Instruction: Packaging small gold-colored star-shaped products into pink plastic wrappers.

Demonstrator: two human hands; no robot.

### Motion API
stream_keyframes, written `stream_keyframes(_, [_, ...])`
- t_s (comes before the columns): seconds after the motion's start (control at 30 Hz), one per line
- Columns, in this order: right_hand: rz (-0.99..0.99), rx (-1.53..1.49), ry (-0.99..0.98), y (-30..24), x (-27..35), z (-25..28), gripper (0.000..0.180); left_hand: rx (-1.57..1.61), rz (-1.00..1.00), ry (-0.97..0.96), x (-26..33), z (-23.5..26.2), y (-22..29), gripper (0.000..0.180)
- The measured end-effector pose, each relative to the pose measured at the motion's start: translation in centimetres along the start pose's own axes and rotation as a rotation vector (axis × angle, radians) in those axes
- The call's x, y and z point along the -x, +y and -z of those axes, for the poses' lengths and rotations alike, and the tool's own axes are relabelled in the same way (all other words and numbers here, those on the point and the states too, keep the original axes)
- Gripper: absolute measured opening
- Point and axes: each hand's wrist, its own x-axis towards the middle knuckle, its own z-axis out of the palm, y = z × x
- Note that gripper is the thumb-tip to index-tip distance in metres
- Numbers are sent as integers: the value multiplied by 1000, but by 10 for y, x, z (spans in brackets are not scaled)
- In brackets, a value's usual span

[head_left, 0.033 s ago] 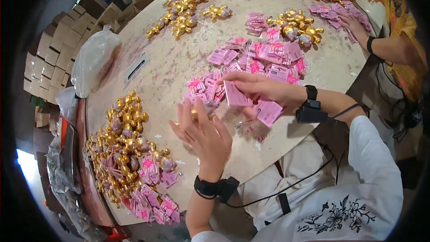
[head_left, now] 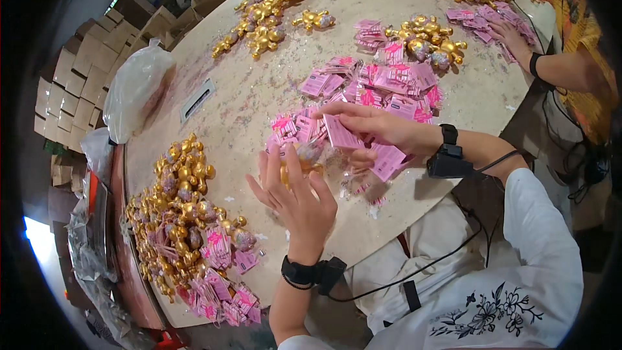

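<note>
While the left hand (head_left: 295, 198) is held over the surface (head_left: 259, 97) with its fingers spread and raised, a small gold trinket (head_left: 304, 155) is seen just beyond its fingertips, partly hidden by them; whether it is actually gripped cannot be told. A pink card (head_left: 340, 135) is pinched between the thumb and fingers of the right hand (head_left: 376, 128), which is reached across from the right, just above the left hand and close to it. Black bands with small black units are worn on both wrists, and a cable is led from each toward the white garment.

Directly behind the two hands, a loose heap of pink cards (head_left: 382, 84) is spread over the middle of the pale, round surface. Beyond that heap, a cluster of gold trinkets (head_left: 427, 42) is lying. At the near left edge, a larger pile of gold trinkets mixed with pink cards (head_left: 188, 220) is gathered. A clear plastic bag (head_left: 133, 87) is set at the far left edge, with stacked cardboard boxes (head_left: 65, 91) below it on the floor. At the upper right, another person's hand (head_left: 512, 39) is rested on more pink cards.
</note>
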Motion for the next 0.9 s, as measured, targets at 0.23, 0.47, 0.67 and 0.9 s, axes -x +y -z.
stream_keyframes(0.23, [94,-211,239,0,-12,20,45,661,-219,-266,10,-3,4,35])
stream_keyframes(0.47, [354,677,308,21,-3,-1,52,985,208,-535,11,-6,22,37])
stream_keyframes(0.67, [849,1549,92,31,4,-9,38,1276,523,-453,33,-18,13,23])
stream_keyframes(0.9, [681,1787,621,7,0,0,15,1331,580,-400,27,-17,11,17])
